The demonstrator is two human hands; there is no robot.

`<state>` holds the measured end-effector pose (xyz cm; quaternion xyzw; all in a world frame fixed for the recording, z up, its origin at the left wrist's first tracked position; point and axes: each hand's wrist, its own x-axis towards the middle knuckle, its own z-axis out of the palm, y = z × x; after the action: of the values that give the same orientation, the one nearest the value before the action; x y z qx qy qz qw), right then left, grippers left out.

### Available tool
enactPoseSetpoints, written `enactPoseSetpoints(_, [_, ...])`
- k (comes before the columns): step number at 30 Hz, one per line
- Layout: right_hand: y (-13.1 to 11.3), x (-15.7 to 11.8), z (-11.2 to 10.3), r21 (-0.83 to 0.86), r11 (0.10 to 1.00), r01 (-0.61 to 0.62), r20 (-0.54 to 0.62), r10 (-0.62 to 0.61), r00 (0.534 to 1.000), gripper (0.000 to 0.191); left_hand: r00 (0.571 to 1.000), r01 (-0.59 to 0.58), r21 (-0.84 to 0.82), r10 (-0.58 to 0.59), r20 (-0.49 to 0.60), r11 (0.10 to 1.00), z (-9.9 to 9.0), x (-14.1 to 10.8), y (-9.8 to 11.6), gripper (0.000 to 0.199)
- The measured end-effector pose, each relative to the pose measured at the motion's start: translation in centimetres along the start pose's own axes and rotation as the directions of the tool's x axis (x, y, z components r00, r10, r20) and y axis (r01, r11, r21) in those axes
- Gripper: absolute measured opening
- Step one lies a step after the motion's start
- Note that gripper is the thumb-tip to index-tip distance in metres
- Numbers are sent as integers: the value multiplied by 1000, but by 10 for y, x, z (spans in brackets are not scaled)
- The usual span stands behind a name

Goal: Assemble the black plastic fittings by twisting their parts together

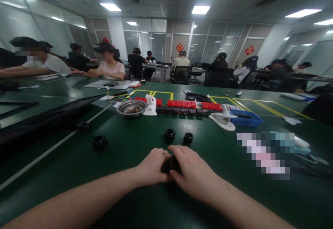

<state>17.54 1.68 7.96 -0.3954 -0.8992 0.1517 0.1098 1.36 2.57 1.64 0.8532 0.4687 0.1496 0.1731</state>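
Note:
At the near middle of the table, my left hand (155, 166) and my right hand (191, 169) meet around a glossy black round piece (174, 163). Fingers of both hands curl against its sides, and most of it is hidden behind them. Just beyond my fingertips stand two black ring-shaped pieces, a larger one (169, 135) and a smaller one (188, 138), each with a hollow top. Another black ring-shaped piece (100, 142) sits farther left, apart from my hands.
Across the green table (135, 132) stand a metal bowl (122, 112) of small parts, a white clamp (150, 107), red blocks (181, 103), a second white clamp (225, 119) and a blue tray (256, 121). A long black panel (52, 112) lies left. Several people sit beyond.

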Motion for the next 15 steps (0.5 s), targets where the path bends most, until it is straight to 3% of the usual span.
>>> enactPoseSetpoints(5, [0, 5, 3, -49, 992, -114, -7, 114, 994, 50, 1000, -11, 30, 11, -10, 999, 3, 1, -1, 31])
enactPoseSetpoints(12, [0, 0, 3, -5, 999, 49, 32, -48, 998, 43, 1000, -16, -42, 16, 2, 999, -3, 0, 4, 31])
enactPoseSetpoints(15, [0, 1, 3, -15, 1000, 0, -26, -1, 1000, 45, 1000, -6, -26, 6, 0, 1000, -3, 0, 2, 30])
